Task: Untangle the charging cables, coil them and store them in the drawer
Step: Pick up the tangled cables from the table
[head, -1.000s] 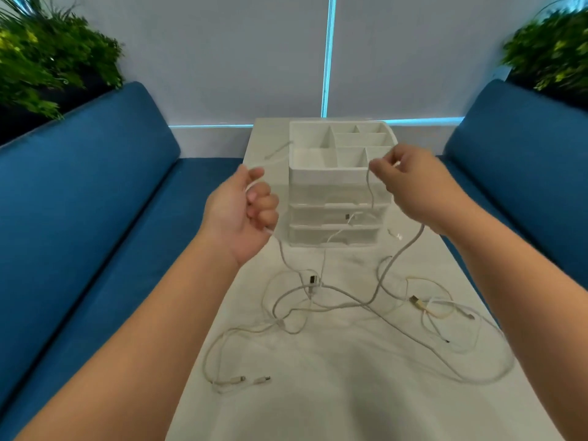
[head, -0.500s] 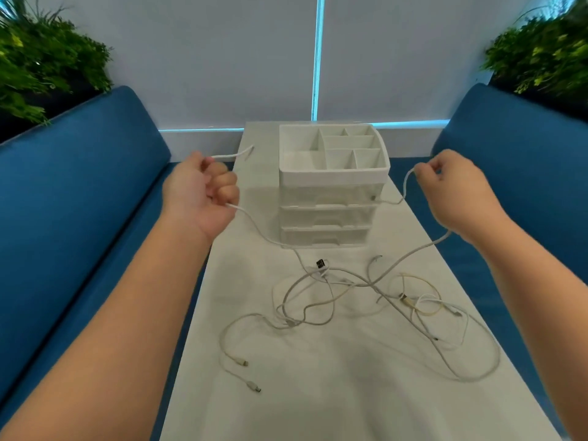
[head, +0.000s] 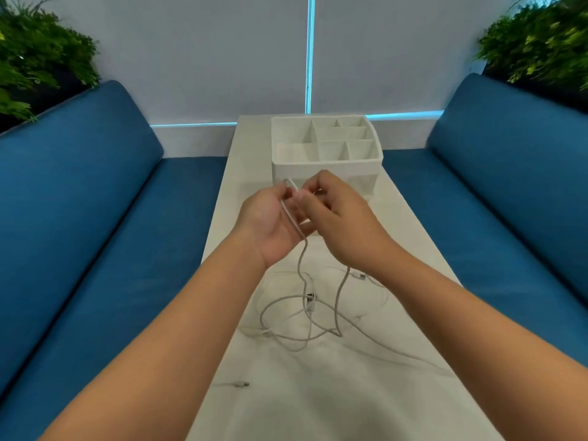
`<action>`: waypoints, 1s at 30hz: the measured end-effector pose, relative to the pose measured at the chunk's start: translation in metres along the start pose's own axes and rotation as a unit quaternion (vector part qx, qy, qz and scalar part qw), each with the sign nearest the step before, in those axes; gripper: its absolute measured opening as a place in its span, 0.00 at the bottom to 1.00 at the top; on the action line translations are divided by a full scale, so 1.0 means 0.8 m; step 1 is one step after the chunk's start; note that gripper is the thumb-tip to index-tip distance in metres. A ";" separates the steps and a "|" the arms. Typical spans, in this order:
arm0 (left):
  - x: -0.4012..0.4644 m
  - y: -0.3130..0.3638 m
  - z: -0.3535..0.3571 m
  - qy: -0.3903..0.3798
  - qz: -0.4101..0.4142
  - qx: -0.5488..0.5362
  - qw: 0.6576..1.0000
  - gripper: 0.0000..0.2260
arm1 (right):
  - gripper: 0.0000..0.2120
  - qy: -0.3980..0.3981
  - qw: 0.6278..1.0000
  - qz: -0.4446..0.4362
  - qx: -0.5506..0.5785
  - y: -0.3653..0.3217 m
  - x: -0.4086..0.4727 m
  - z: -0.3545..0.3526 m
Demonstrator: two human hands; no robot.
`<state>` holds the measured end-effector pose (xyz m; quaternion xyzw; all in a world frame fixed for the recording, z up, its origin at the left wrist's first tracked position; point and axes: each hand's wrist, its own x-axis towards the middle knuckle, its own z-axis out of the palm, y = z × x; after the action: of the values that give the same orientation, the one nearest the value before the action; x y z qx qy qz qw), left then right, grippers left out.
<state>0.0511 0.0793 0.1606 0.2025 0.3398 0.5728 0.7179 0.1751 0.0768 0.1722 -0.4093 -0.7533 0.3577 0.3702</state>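
1. I see the thin white cable [head: 301,262] looped between my hands, hanging into a loose tangle [head: 305,319] on the tabletop [head: 318,402].
2. My left hand [head: 270,224] and right hand [head: 337,218] both have their grip pinching it.
3. The white drawer organizer [head: 324,144] stands just behind.

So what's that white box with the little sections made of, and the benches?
The white box looks like hard plastic: smooth, matte, with thin moulded dividers. The benches look like padded cushions covered in woven blue fabric, dull with a fine grain; what is inside is hidden.
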 end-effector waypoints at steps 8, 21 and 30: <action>-0.011 0.019 0.001 -0.013 0.011 -0.069 0.997 0.19 | 0.09 -0.011 1.000 -0.003 0.004 0.015 0.005 -0.023; -0.005 0.030 0.012 0.028 0.033 -0.041 0.998 0.08 | 0.10 -0.010 0.986 0.073 0.147 0.062 0.002 -0.029; -0.028 0.032 -0.004 0.047 0.032 0.024 0.998 0.06 | 0.22 -0.362 0.902 0.227 -0.066 0.169 -0.039 0.052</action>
<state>0.0286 0.0637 0.1813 0.2039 0.3800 0.5960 0.6773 0.1990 0.0948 0.0307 -0.4350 -0.7441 0.5048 -0.0474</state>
